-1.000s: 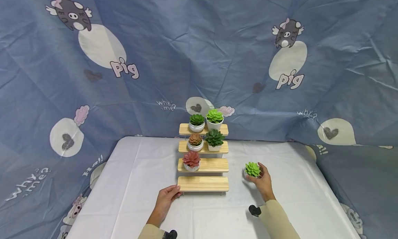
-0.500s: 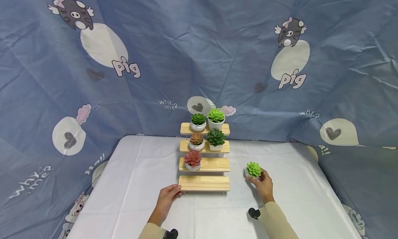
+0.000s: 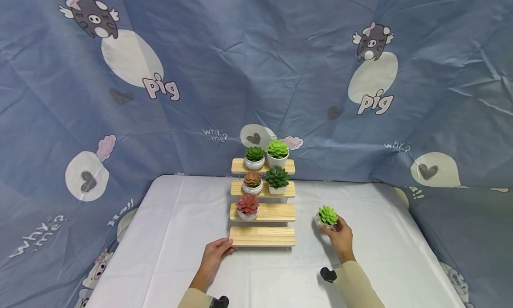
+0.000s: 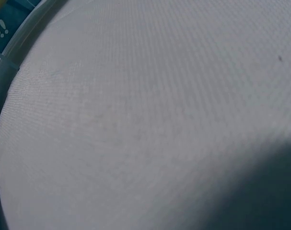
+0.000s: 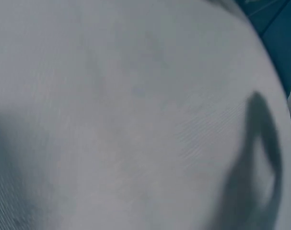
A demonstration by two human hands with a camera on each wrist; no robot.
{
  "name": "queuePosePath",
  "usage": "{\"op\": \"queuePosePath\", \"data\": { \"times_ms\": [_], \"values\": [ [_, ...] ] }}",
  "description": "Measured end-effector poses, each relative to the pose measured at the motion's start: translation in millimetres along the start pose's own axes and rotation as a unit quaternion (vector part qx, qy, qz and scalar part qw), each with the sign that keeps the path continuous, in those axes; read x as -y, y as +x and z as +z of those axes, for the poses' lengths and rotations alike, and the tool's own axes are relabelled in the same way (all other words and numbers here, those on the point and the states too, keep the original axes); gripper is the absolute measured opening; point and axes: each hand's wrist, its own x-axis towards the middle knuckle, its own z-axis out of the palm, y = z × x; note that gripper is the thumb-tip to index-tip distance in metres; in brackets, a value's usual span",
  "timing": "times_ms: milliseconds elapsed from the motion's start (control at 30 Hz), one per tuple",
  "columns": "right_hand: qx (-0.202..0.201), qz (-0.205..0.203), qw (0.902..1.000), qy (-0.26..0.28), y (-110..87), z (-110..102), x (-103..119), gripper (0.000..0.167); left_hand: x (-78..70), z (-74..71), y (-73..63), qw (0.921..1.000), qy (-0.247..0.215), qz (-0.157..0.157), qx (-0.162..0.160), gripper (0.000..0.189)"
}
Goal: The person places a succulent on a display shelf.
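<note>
In the head view a wooden tiered stand (image 3: 262, 236) with several steps stands mid-table. My left hand (image 3: 213, 256) pinches the left end of its lowest step between thumb and fingers. To the right of the stand, my right hand (image 3: 339, 239) holds a light-green potted succulent (image 3: 327, 215) by its white pot, apart from the stand; its shadow falls on the cloth. A red succulent (image 3: 247, 204) sits at the left of the second step from the bottom. Both wrist views show mostly white cloth, with a blurred hand shadow (image 5: 253, 158) in the right one.
An orange-brown succulent (image 3: 252, 181) and a dark-green one (image 3: 278, 178) share the third step. On the top step are a small green succulent (image 3: 254, 155) and a bright-green one (image 3: 278, 153). A white cloth (image 3: 180, 227) covers the table; a blue printed curtain (image 3: 256, 67) hangs behind.
My right hand has turned slightly, tilting the light-green succulent a little, and shifted marginally to the right. My left hand keeps its place on the stand. The head view sways slightly.
</note>
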Motion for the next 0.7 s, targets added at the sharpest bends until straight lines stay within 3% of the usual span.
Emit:
{"op": "queuePosePath", "data": {
  "times_ms": [367, 700],
  "values": [
    [0.03, -0.026, 0.999, 0.023, -9.3, 0.6, 38.4, 0.075, 1.1, -1.3, 0.4, 1.0, -0.003, 0.0, -0.003, 0.019],
    [0.057, -0.04, 0.9974, 0.017, -19.2, 21.2, 71.2, 0.073, 0.9, 0.1, 0.1, 1.0, -0.002, 0.003, -0.009, 0.024]
  ]
}}
